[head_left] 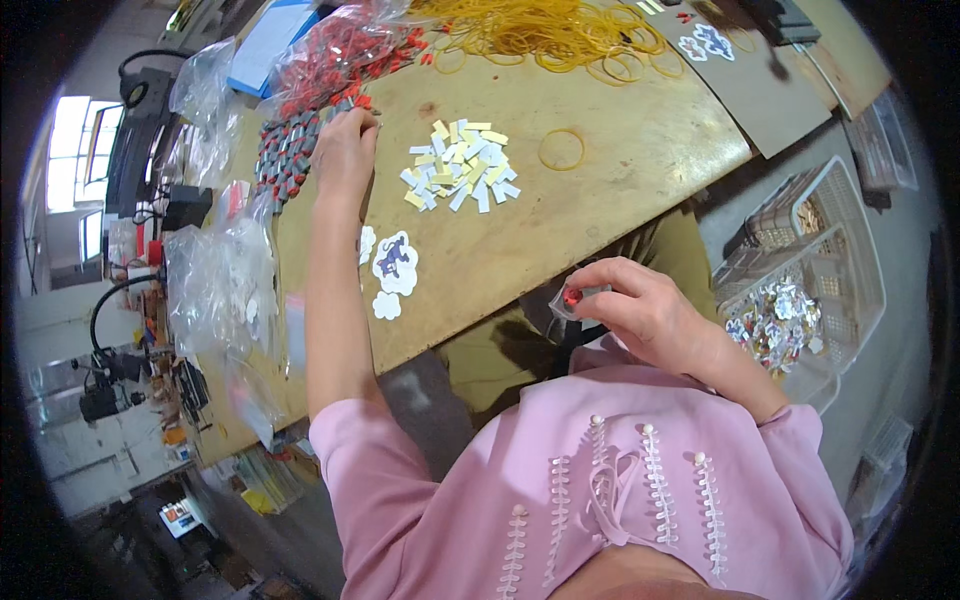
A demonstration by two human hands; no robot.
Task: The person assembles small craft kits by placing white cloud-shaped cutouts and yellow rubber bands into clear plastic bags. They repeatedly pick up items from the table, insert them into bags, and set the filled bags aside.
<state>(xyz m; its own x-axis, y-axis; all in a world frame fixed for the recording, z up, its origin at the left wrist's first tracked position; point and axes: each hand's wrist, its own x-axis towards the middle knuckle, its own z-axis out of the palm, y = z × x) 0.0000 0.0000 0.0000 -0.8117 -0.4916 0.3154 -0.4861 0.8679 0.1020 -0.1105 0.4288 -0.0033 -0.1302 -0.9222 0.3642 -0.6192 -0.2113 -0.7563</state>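
Observation:
My left hand (pixel 345 148) is stretched out over the far left of the table, at the edge of a heap of small grey-and-red parts (pixel 285 155). Its fingers are bent together, and whatever lies between them is hidden. Close to my body, off the table's front edge, my right hand (pixel 650 315) pinches a small clear plastic bag (pixel 560 303) with something red inside. On the table between the hands lie a pile of small white and yellow paper strips (pixel 460 165) and a white cut-out with a dark purple figure (pixel 396 262).
Yellow rubber bands (pixel 540 30) are heaped at the far side; a single band (pixel 562 150) lies apart. Clear plastic bags (pixel 225 280) crowd the left edge. At the right stands a plastic basket (pixel 865 270) with a bin of filled packets (pixel 775 325).

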